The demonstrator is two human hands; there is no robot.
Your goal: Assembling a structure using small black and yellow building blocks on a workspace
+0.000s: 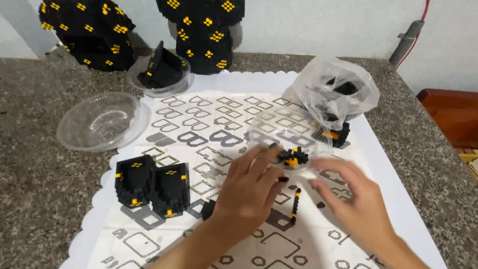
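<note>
Pinched in the left hand (pixel 249 192) fingertips, a small black-and-yellow brick cluster (pixel 293 157) sits over the clear plastic dish (pixel 279 130). Right hand (pixel 351 197) spread, holding nothing, beside the dish. Advisable: steady the dish; keep the cluster level.

The brick pieces (pixel 294 158) in the clear plastic bowl (pixel 279 130) are coloured black and orange-yellow. The 2 built blocks (pixel 152 187) at the left are black, dotted with small yellow marks. The thin brick strip (pixel 295 204) is black with yellow bands. The paper mat (pixel 214 124) is white with a scalloped edge, printed with grey and black outlined shapes. The 2 large builds (pixel 201 30) at the back are black, patterned with yellow diamond clusters. The countertop (pixel 35 164) is speckled grey-brown. The plastic bag (pixel 334 89) is seen as translucent white.
</note>
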